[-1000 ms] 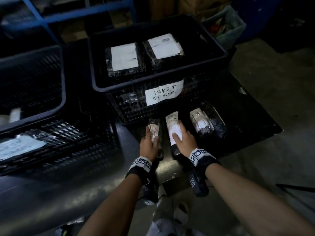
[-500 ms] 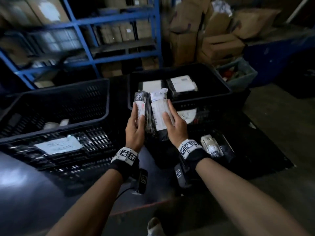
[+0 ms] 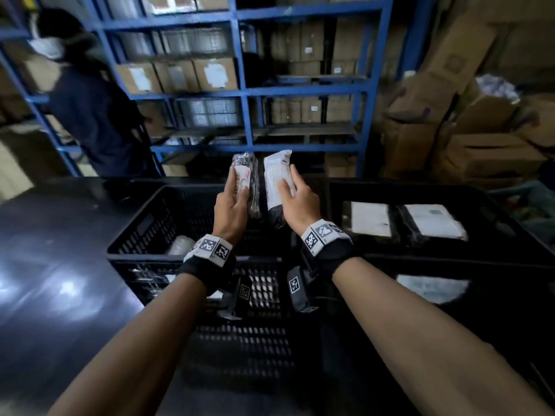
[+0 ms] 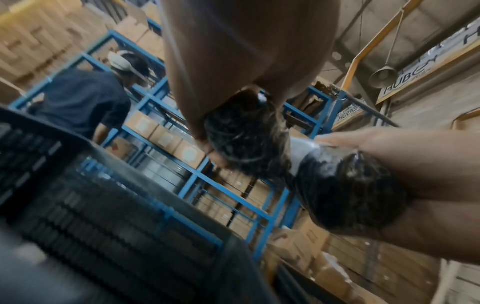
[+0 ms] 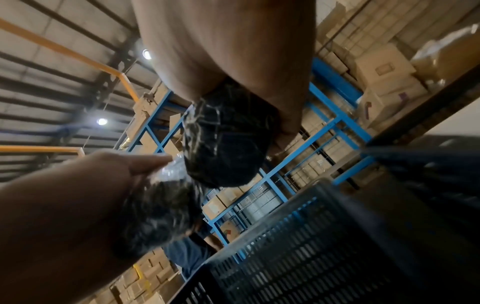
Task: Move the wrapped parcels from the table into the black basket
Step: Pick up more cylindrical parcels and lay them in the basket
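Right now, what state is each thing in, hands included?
Left hand: holds the left parcel.
Right hand: holds the right parcel.
Left parcel: upright, lifted over the left basket.
Right parcel: upright, lifted beside it.
Left basket: nearly empty.
Right basket: two parcels lying flat inside.

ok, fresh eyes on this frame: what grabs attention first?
Two black plastic-wrapped parcels with white labels, raised side by side at centre: the left hand holds the narrower parcel, the right hand the wider parcel. Below them sits a black slotted plastic basket; behind stands blue metal shelving stacked with cardboard boxes.
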